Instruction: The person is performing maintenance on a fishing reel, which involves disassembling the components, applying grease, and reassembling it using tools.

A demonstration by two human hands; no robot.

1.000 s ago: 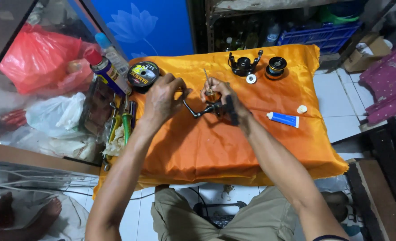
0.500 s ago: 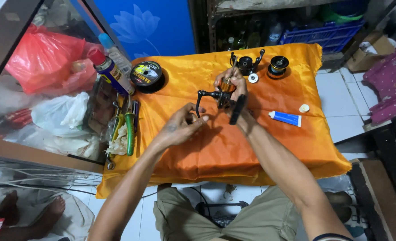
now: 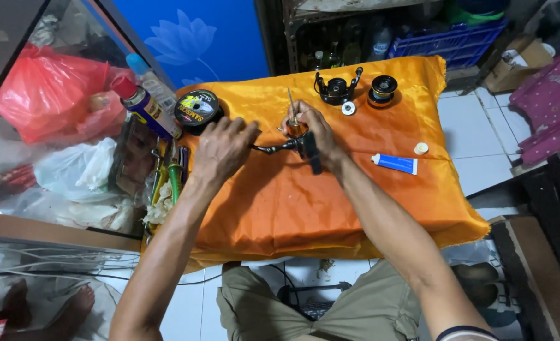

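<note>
The right hand (image 3: 315, 129) grips a fishing reel body (image 3: 302, 144) just above the orange cloth (image 3: 305, 208), fingers closed round it; the left hand (image 3: 224, 148) curls at its crank handle (image 3: 268, 149); a slip could knock the small white washer (image 3: 349, 108) or black spool (image 3: 382, 90) off the edge

I work in a cramped repair corner of a small shop. My bench is a shiny orange satin cloth (image 3: 305, 202) over white floor tiles (image 3: 476, 136), with a glass display case (image 3: 53, 158) at the left of the frame and cluttered dark metal shelves (image 3: 381, 38) along the top.
</note>
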